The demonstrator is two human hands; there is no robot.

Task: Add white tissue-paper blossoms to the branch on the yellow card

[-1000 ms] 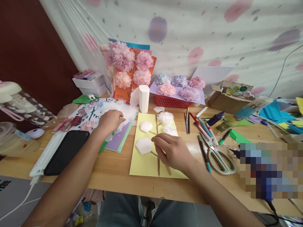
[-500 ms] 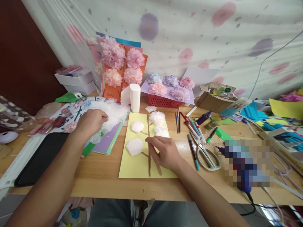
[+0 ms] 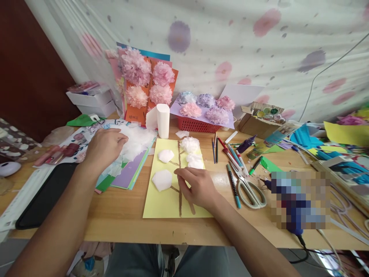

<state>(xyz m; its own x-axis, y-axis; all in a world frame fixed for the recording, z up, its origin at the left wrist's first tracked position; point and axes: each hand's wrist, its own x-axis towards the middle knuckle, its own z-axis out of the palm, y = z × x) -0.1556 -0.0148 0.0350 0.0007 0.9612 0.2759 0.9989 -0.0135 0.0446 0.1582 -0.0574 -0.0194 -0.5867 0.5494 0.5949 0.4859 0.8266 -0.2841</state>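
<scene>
My left hand [image 3: 105, 148] hovers at the near left side of a pile of white tissue paper pieces [image 3: 137, 140]. Its fingers are drawn together, and whatever lies between the tips is hidden. My right hand [image 3: 198, 186] rests on a yellow sheet [image 3: 155, 206], fingers loosely bent and apart, nothing visible in them. A brown trunk [image 3: 180, 206] with branches is drawn on this sheet. Two flat white paper stacks [image 3: 162, 180] lie left of the trunk. To its right sit a fluffy white paper flower [image 3: 190, 144] and a partly fluffed one [image 3: 194, 160], just beyond my right hand.
A white bottle-shaped object [image 3: 163, 121] stands behind the sheet. Scissors [image 3: 251, 192], markers [image 3: 233, 186] and a partly blurred glue gun [image 3: 295, 215] with cord lie right. Tissue flowers [image 3: 217, 115] rest on a red basket [image 3: 198, 125]. A black tablet [image 3: 43, 200] lies left.
My left hand has shifted slightly left and nearer to me over the tissue pile. My right hand stays on the yellow sheet. The whole view has moved a little.
</scene>
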